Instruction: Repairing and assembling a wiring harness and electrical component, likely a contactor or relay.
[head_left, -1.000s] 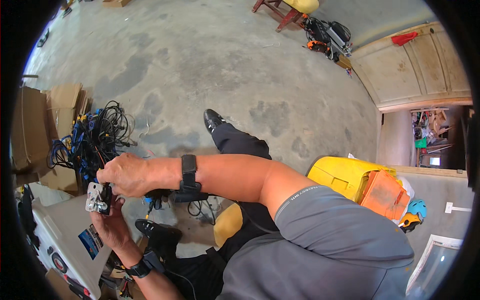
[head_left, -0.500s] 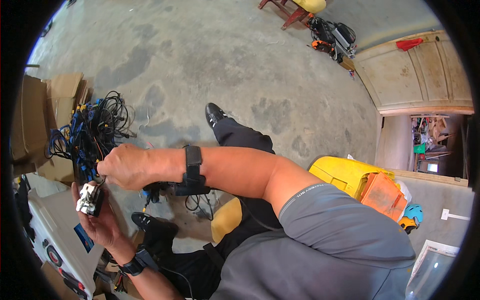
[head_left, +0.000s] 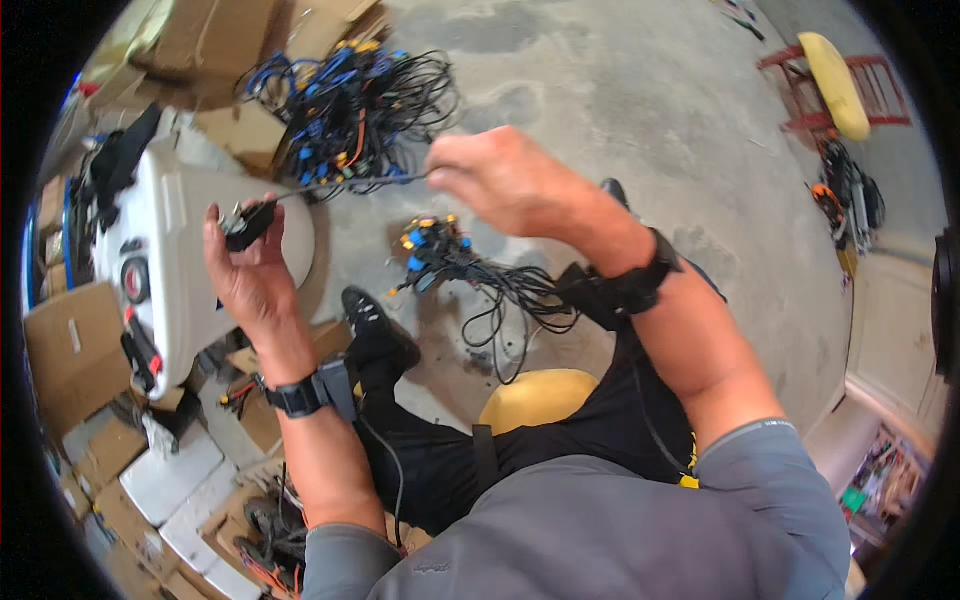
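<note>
My left hand is closed around a small black block with a silvery metal side, held up near the white plastic housing. A thin dark cable runs from the block across to my right hand. The fingers of my right hand pinch this cable, and it is stretched nearly straight between the two hands. Beyond it on the floor lies a large tangle of black and blue cables with yellow and orange ends. A smaller cable bundle with blue connectors lies below my right wrist.
The white plastic housing stands to the left, with cardboard boxes near it and more cardboard behind. A yellow seat shows between my legs. At the far right are a red stool with a yellow top and black-orange gear.
The view has swung left. My right hand has moved away from my left hand, drawing the cable out straight between them. The block stays in my left hand.
</note>
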